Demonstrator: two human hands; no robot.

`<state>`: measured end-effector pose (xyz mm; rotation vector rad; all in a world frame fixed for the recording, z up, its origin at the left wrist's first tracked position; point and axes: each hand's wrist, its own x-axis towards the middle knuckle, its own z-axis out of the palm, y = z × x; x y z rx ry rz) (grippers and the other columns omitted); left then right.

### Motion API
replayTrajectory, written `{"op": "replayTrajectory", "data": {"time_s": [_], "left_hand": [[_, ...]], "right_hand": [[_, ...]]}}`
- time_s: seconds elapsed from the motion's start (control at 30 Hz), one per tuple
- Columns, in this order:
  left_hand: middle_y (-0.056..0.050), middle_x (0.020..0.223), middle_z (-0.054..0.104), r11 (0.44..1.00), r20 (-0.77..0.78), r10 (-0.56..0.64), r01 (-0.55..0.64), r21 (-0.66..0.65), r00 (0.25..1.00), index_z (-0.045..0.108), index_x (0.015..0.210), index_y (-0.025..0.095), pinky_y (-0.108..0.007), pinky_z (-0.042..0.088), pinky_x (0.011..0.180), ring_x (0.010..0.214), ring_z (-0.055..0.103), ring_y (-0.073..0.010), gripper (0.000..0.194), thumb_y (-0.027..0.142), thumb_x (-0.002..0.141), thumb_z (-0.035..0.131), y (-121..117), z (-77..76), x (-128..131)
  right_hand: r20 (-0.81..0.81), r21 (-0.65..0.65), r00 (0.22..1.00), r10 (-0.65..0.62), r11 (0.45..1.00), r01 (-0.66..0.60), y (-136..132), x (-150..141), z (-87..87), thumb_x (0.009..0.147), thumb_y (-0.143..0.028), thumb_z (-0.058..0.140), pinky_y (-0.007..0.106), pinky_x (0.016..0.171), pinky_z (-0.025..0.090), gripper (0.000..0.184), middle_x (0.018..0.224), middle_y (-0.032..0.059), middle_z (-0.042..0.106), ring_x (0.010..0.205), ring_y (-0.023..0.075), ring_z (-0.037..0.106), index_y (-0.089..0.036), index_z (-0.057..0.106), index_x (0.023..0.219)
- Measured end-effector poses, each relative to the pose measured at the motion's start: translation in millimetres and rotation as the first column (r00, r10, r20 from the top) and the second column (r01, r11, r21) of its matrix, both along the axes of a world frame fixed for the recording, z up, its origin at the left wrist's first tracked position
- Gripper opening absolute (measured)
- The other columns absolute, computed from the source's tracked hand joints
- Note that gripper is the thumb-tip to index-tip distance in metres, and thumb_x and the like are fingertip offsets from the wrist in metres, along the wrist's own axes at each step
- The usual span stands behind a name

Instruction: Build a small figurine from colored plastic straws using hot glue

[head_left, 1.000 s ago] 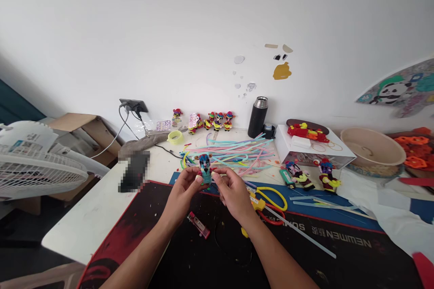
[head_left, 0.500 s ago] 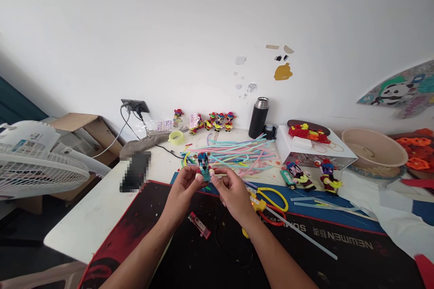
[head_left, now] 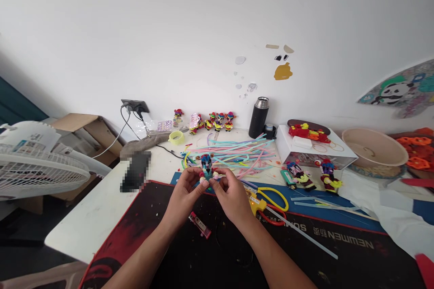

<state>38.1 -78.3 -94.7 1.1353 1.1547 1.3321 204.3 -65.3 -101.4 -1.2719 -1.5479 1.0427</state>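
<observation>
Between my two hands a small fuzzy figurine (head_left: 206, 165) stands upright, with a blue and red hat, a black beard and a teal body. My left hand (head_left: 188, 187) pinches it from the left, thumb at the front. From the right, my right hand (head_left: 228, 189) grips its lower body with thumb and fingers. The fingertips cover part of its lower half. Below the hands, a red lighter (head_left: 200, 225) lies on the black desk mat (head_left: 190, 262). A yellow glue gun (head_left: 257, 203) with a long clear glue stick (head_left: 301, 232) rests beside my right wrist.
Behind the hands lies a pile of pastel pipe cleaners (head_left: 233, 153). Several finished figurines (head_left: 220, 121) stand along the wall, near a black thermos (head_left: 258, 117). Two more figurines (head_left: 328, 176) are by the white box (head_left: 315, 151). A fan (head_left: 40, 162) stands at left.
My hands have shifted slightly and the thumbs have come closer together, low on the figurine. The figurine has turned a little and stays held.
</observation>
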Motion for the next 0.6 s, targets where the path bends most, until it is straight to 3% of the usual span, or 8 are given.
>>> {"op": "replayTrajectory", "data": {"time_s": [0.43,0.6], "left_hand": [[-0.005,0.109,0.069,0.999,0.088,-0.029,0.032,-0.038,0.996,0.064,0.105,0.023,-0.036,0.057,0.094,0.111,0.065,-0.0246,0.039,0.045,0.082,0.086,-2.7,2.2,3.7],[-0.005,0.106,0.07,0.998,0.12,-0.021,0.028,-0.054,0.993,0.065,0.105,0.023,-0.035,0.059,0.09,0.105,0.066,-0.0235,0.037,0.045,0.083,0.085,-1.9,1.8,3.2]], "right_hand": [[0.038,0.032,0.999,-0.038,0.999,0.036,0.8,-0.3,-2.5,0.1,-0.051,0.058,0.03,0.056,0.034,0.032,0.064,-0.0019,0.061,0.057,0.0194,0.056,-0.023,0.069,0.112],[0.015,0.048,0.998,-0.055,0.997,0.054,0.8,-0.3,-1.5,0.1,-0.051,0.06,0.029,0.055,0.034,0.032,0.057,-0.0052,0.053,0.054,0.0184,0.052,-0.024,0.069,0.115]]}}
